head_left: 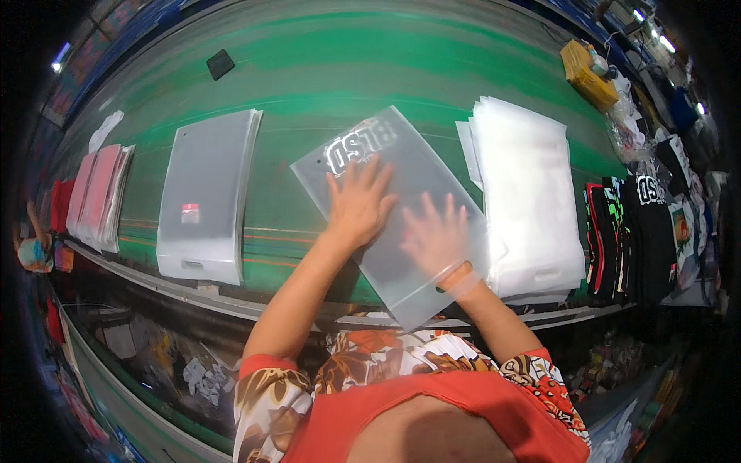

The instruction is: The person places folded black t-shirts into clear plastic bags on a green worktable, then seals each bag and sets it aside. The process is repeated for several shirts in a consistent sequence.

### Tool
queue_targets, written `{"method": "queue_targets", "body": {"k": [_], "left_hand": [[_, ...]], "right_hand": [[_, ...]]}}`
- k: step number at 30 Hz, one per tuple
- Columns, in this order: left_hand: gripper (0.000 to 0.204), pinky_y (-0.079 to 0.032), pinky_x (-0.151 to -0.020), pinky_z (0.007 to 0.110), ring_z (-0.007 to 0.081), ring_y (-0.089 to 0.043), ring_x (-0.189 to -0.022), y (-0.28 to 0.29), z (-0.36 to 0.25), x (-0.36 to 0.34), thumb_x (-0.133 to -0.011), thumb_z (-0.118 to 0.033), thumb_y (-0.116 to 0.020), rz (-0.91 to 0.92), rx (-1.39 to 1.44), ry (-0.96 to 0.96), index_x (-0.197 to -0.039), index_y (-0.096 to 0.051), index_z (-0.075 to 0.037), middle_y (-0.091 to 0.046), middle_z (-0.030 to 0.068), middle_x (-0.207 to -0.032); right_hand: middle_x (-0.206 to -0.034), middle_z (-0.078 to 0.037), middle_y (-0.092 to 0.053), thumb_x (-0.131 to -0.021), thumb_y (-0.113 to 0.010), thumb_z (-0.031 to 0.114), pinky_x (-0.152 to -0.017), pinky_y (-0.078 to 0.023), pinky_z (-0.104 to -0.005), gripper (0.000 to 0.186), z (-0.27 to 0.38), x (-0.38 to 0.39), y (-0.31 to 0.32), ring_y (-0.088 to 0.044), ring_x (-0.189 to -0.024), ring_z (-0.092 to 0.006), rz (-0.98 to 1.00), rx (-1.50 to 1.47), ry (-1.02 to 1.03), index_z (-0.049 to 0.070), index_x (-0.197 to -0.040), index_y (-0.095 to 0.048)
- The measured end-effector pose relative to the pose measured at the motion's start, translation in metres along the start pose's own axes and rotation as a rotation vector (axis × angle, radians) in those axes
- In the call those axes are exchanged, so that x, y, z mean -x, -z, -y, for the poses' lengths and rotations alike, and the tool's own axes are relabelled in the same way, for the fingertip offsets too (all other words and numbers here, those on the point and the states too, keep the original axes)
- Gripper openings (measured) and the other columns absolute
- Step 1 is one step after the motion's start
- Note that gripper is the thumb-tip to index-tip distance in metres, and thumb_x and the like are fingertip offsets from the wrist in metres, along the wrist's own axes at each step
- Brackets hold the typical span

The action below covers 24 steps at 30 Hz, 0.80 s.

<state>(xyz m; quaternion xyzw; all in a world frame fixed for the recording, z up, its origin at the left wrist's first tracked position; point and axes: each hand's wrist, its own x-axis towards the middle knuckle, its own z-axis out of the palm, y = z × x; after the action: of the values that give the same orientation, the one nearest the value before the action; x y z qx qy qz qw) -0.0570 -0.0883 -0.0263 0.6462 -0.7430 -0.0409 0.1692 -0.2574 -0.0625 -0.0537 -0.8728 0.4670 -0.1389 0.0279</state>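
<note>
A frosted plastic bag (401, 270) lies aslant in front of me, its lower corner reaching past the table's near edge. Inside it is a dark folded garment (370, 139) with white lettering at the top. My left hand (361, 201) lies on the bag's upper part, fingers spread. Lower on the bag, to the right, is my right hand (438, 239); it is blurred, its fingers apart. The bag's end overlaps my right wrist. Right beside it is a stack of frosted plastic bags (529, 193).
Filled bags (204, 170) are stacked to the left, with pink packs (96, 193) beyond them. Folded black garments (652, 239) line the right end, below a yellow package (588, 77). A small dark square (221, 65) lies far back on the green table (332, 69).
</note>
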Motion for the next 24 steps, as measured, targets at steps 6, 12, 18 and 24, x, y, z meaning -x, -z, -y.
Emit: {"method": "queue_targets", "body": {"k": [6, 12, 18, 24], "left_hand": [[0.058, -0.018, -0.105, 0.079, 0.0459, -0.022, -0.144, -0.009, -0.001, 0.001, -0.093, -0.049, -0.055, 0.087, -0.067, -0.003, -0.142, -0.050, -0.017, -0.025, 0.0076, -0.161], [0.066, -0.017, -0.106, 0.078, 0.0420, -0.025, -0.144, 0.002, -0.025, 0.021, -0.085, -0.052, -0.063, 0.120, -0.038, -0.080, -0.141, -0.052, -0.020, -0.032, 0.0094, -0.157], [0.053, -0.025, -0.110, 0.068, 0.0386, -0.032, -0.140, 0.005, -0.056, 0.095, -0.083, -0.027, -0.070, 0.315, 0.329, -0.507, -0.132, -0.057, -0.014, -0.034, 0.0138, -0.153], [0.055, -0.050, -0.091, 0.039, 0.0227, -0.051, -0.116, 0.028, -0.032, 0.100, -0.080, 0.002, -0.067, -0.235, 0.940, 0.656, -0.129, -0.047, -0.011, -0.046, 0.0110, -0.133]], "right_hand": [[-0.155, -0.024, -0.030, -0.079, -0.074, 0.040, -0.112, -0.023, -0.0635, 0.075, -0.006, 0.032, 0.032, -0.028, -0.139, -0.0530, 0.114, -0.089, -0.029, 0.017, -0.145, -0.047], [-0.137, -0.024, -0.052, -0.086, -0.070, 0.025, -0.104, -0.042, -0.0442, 0.048, -0.041, 0.068, 0.122, -0.052, -0.125, -0.0390, 0.616, -0.460, -0.069, 0.004, -0.128, -0.060], [-0.092, -0.017, -0.071, -0.090, -0.063, 0.011, -0.074, -0.054, -0.0367, 0.016, -0.070, 0.036, 0.139, -0.069, -0.081, -0.0301, 0.206, -0.657, -0.311, -0.001, -0.098, -0.071], [-0.117, -0.020, -0.064, -0.091, -0.062, 0.005, -0.086, -0.052, -0.0349, 0.039, -0.094, -0.016, 0.054, -0.065, -0.098, -0.0293, 0.005, -0.456, -0.221, 0.001, -0.130, -0.056]]}}
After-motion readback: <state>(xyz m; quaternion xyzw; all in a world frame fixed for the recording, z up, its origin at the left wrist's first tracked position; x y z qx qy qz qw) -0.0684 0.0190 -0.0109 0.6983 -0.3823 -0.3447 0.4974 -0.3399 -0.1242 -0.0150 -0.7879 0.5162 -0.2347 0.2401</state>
